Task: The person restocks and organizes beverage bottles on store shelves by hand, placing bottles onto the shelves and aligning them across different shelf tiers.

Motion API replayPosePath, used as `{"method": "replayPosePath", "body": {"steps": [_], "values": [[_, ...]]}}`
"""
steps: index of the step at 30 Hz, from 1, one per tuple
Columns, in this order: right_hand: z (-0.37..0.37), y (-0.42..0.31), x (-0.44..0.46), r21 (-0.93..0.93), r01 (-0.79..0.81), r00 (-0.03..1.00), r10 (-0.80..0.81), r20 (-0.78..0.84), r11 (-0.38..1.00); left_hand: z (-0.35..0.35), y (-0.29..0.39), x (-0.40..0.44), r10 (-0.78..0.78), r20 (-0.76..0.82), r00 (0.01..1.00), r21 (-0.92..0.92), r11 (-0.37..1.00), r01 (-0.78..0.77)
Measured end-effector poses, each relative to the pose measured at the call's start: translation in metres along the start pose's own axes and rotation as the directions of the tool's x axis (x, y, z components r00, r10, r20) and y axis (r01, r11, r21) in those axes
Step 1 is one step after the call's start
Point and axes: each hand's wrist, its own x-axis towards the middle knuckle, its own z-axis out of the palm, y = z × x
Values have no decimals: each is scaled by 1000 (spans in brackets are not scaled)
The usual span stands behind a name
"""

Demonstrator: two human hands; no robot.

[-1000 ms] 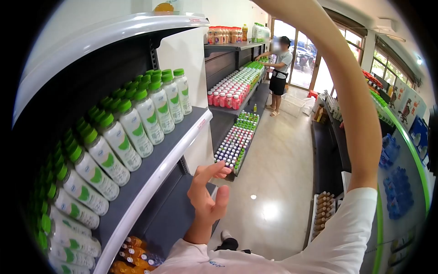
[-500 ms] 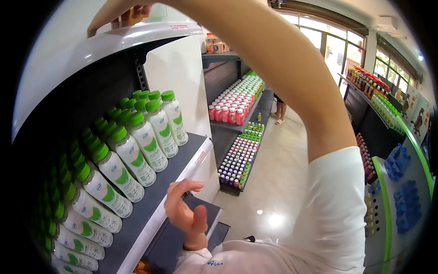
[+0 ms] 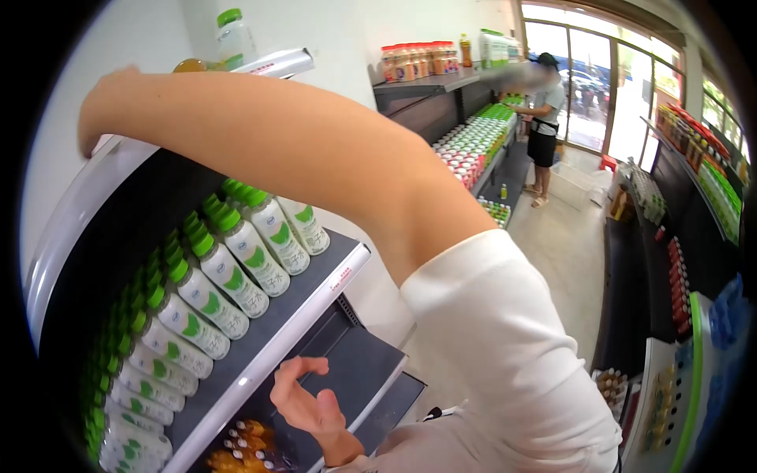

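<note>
My right arm stretches across the view, and my right hand (image 3: 110, 106) is at the upper left, over the top shelf's pale edge (image 3: 59, 236). Its fingers are mostly hidden behind the hand. A green-capped bottle (image 3: 235, 39) stands on that top shelf, beside an amber object (image 3: 191, 65) partly covered by my forearm. My left hand (image 3: 311, 402) hangs before the lower shelves, fingers bent, thumb apart, holding nothing. Rows of white bottles with green caps (image 3: 225, 264) fill the middle shelf (image 3: 315, 292).
Orange bottles (image 3: 244, 445) lie low at the left. Further along are a shelf of small bottles (image 3: 473, 146), a person (image 3: 544, 126) reaching to it, and a white crate (image 3: 572, 185). Dark shelving (image 3: 631, 268) and a green-edged rack (image 3: 690, 378) line the right.
My right hand has moved left along the top shelf, away from the amber object it was at. The green-capped bottle on top now shows. My left hand appears lower, and the view has shifted.
</note>
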Motion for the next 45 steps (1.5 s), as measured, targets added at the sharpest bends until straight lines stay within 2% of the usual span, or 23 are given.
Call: {"method": "replayPosePath", "body": {"steps": [2, 4, 8, 11, 14, 17, 19, 20, 21, 23, 26, 27, 28, 29, 30, 32, 34, 36, 38, 40, 41, 43, 45], "values": [[-2, 6, -3, -98, -33, 997, 26, -69, 995, -10, 4, -11, -52, 23, 998, 72, 996, 50], [-5, 32, -21, -241, -53, 988, 86, 130, 969, -9, 13, -19, -79, 26, 997, 131, 989, 75], [-3, 51, -23, -76, -129, 987, 135, 82, 989, -7, 39, -34, -136, 49, 990, 237, 964, 120], [-6, 64, -19, -219, -115, 985, 140, 103, 969, -3, 59, -45, -163, 103, 981, 299, 946, 125], [-11, 83, -22, 44, -283, 955, 278, 103, 958, -6, 72, -53, -188, 139, 972, 316, 939, 137], [-2, 96, -7, -89, -433, 867, 442, 232, 897, -4, 75, -56, -218, 179, 959, 324, 934, 152], [-4, 105, -13, -177, -343, 828, 386, 408, 923, -11, 85, -54, -242, 183, 953, 360, 918, 164], [-5, 115, -41, -28, -224, 958, 225, 178, 974, -12, 83, -55, -214, 198, 957, 347, 928, 135], [2, 87, 12, -170, -220, 914, 264, 309, 961, -13, 86, -51, -189, 196, 962, 378, 920, 103], [3, 133, -58, -39, -174, 983, 171, -67, 984, -14, 87, -48, -180, 235, 955, 378, 922, 81], [20, 144, -41, 44, -208, 946, 212, -245, 977, -26, 87, -44, -160, 273, 949, 374, 926, 49], [17, 147, -51, 391, -219, 943, 297, -151, 894, -30, 88, -43, -154, 290, 945, 369, 929, 38], [15, 150, -55, 685, -229, 938, 344, -34, 691, -35, 88, -41, -145, 310, 939, 364, 931, 24], [13, 151, -56, 759, -178, 934, 350, -70, 626, -39, 89, -36, -134, 313, 940, 359, 933, 14], [13, 151, -58, 758, -171, 933, 351, -81, 629, -43, 90, -29, -133, 309, 942, 366, 930, 11], [11, 138, -85, 817, 62, 835, 419, -357, 573, -52, 94, -17, -148, 265, 953, 360, 932, 45], [-6, 117, -112, 810, 103, 841, 384, -381, 578, -63, 96, 0, -153, 186, 971, 373, 925, 75], [-7, 97, -128, 859, 240, 843, 341, -416, 453, -77, 91, 17, -109, 67, 992, 412, 908, 72], [-12, 70, -165, 878, 225, 887, 284, -364, 423, -83, 96, 47, -60, -85, 995, 343, 935, 86], [5, 35, -211, 811, 504, 819, 134, -558, 296, -89, 107, 74, -100, -142, 985, 370, 918, 146], [16, 19, -233, 704, 601, 748, 45, -662, 379, -95, 103, 80, -104, -94, 990, 367, 921, 131], [50, -26, -291, 831, 535, 843, -35, -536, 156, -105, 112, 68, -201, -106, 974, 341, 913, 226], [90, -59, -344, 861, 488, 866, -206, -456, 145, -107, 119, 44, -318, -116, 941, 249, 908, 338]]}}
